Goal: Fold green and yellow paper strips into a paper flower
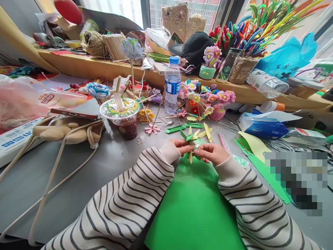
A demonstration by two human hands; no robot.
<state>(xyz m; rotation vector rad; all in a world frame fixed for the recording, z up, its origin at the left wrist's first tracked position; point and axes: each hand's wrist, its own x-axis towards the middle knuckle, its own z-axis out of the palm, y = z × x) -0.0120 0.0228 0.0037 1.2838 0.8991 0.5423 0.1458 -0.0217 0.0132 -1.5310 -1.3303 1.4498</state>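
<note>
Between my two hands is a paper flower (pixel 191 136) made of green and pale yellow folded pieces. My left hand (pixel 182 147) pinches it from the left side, thumb and fingers closed. From the right, my right hand (pixel 211 152) grips its lower right part, fingers also closed. Below the hands lies a large sheet of green paper (pixel 195 208). Just beyond the flower are folded green paper strips (pixel 179 128) and a pale yellow strip (pixel 208 133). The fingers hide part of the flower's centre.
A lidded drink cup (pixel 122 121) and a water bottle (pixel 172 86) stand beyond my hands. On the left lies a beige bag (pixel 67 133) with a phone (pixel 75 113) on it. Crocheted flowers (pixel 197 95), scissors (pixel 246 151) and a blue tissue pack (pixel 262 125) are to the right.
</note>
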